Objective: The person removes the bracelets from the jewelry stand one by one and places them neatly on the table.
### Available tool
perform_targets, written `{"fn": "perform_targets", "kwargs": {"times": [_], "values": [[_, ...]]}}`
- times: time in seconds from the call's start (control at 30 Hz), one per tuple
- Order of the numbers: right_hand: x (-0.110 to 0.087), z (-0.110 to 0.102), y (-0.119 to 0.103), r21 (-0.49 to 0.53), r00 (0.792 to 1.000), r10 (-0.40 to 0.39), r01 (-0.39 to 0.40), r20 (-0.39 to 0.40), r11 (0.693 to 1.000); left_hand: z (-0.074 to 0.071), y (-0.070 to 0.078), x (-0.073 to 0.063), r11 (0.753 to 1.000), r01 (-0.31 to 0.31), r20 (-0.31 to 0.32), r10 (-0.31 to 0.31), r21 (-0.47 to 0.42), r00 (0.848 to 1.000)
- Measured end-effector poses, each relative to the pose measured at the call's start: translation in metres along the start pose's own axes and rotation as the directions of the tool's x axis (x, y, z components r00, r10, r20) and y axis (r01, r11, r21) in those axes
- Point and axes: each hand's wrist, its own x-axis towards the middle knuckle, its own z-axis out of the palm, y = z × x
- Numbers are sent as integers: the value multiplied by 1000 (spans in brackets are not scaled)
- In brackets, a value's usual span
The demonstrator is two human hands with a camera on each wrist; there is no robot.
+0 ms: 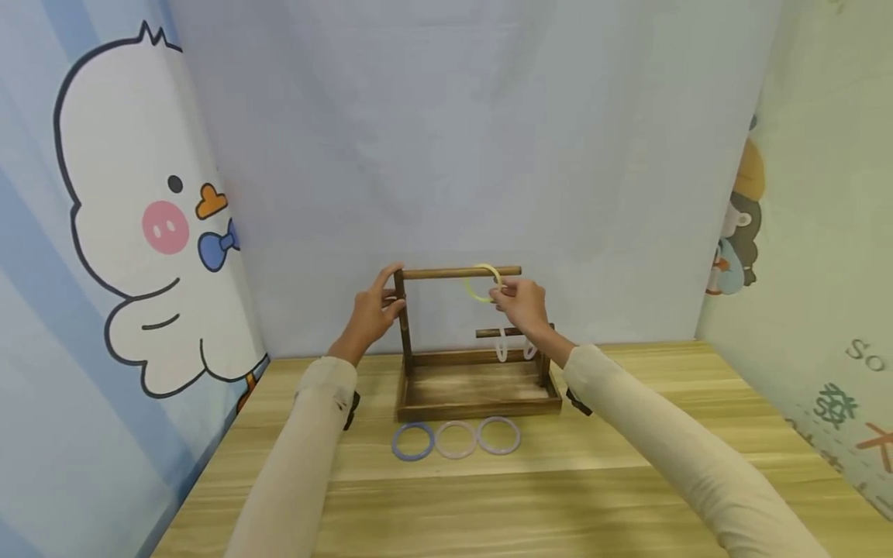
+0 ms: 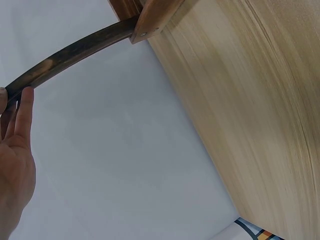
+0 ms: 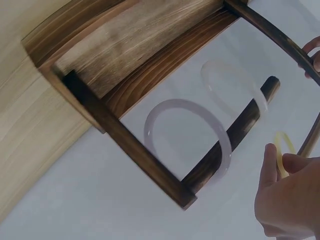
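A wooden bangle stand [image 1: 481,412] has a tall left post [image 1: 405,333] carrying a long upper bar [image 1: 439,273]. Near the top of that post, my left hand [image 1: 370,314] grips it between thumb and fingers. My right hand [image 1: 525,306] pinches a yellow bangle [image 1: 496,273], which encircles the upper bar toward its free right end. Below, the short lower bar [image 1: 486,334] bears two bangles: a pale lilac one [image 3: 225,145] by the short right post [image 3: 145,152] and a whitish, see-through one [image 3: 206,82] nearer its free end.
In front of the stand's tray, a blue bangle [image 1: 395,444], a pale pinkish bangle [image 1: 456,456] and a pale lilac bangle [image 1: 498,451] lie in a row on the wood-grain table [image 1: 432,511]. Behind the stand hangs a plain pale curtain [image 1: 474,155], with printed cloths at both sides.
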Motion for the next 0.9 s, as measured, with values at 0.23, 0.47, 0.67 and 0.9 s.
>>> {"fn": "perform_targets", "kwargs": {"times": [0.23, 0.47, 0.67, 0.9], "values": [[-5, -15, 4, 3, 999, 39, -39, -18, 999, -2, -1, -3, 1000, 13, 12, -13, 18, 1000], [-3, -31, 7, 21, 997, 75, -74, -26, 997, -3, -3, -3, 1000, 10, 18, -10, 2, 1000], [-1, -39, 7, 23, 995, 100, -99, -27, 995, -5, -1, -2, 1000, 7, 29, -7, 0, 1000], [0, -46, 4, 6, 993, 117, -117, -24, 993, -5, -1, -2, 1000, -1, 26, 1, -4, 1000]]}}
